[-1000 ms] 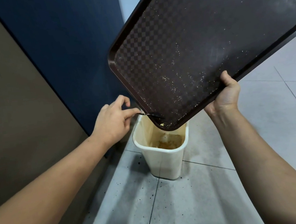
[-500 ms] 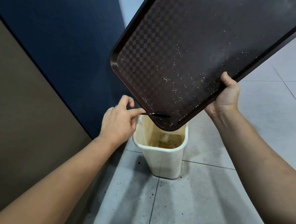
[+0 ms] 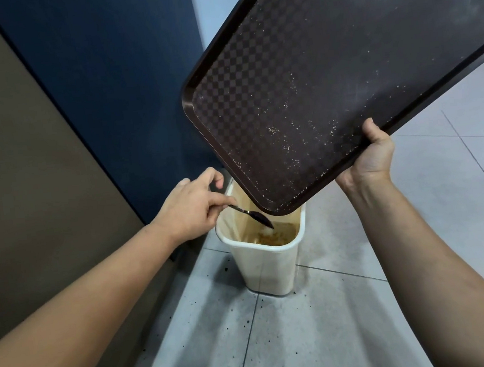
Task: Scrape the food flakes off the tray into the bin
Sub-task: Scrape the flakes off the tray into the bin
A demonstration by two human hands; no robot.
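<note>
Here the dark brown tray [image 3: 329, 84] is held up at a steep tilt, its low rounded corner hanging directly over the open mouth of the bin [image 3: 268, 258]. The right hand [image 3: 370, 155] grasps the tray's near long edge, thumb over the rim and the fingers hidden beneath. The tray's checkered surface carries pale food flakes [image 3: 289, 136], scattered thinly across its lower half and strung along the inside of the near rim down to the low corner.

The left hand [image 3: 192, 206] pinches the handle of a dark spoon [image 3: 254, 216] between thumb and curled fingers. The spoon slants down and to the right, its bowl just below the tray's low corner and inside the bin's opening; whether it touches the tray cannot be told.

The bin is a cream-coloured plastic container with a rounded rectangular rim, standing upright on the tiled floor [image 3: 339, 322] close to the left wall. Its inner walls are stained brownish, and a layer of yellow-brown crumbs and scraps [image 3: 273, 236] lies at the bottom.

Small dark specks dot the grey floor tiles near the bin and along the base of the wall. To the left stand a brown panel [image 3: 25, 176] and, farther, a dark blue panel [image 3: 104, 78].
</note>
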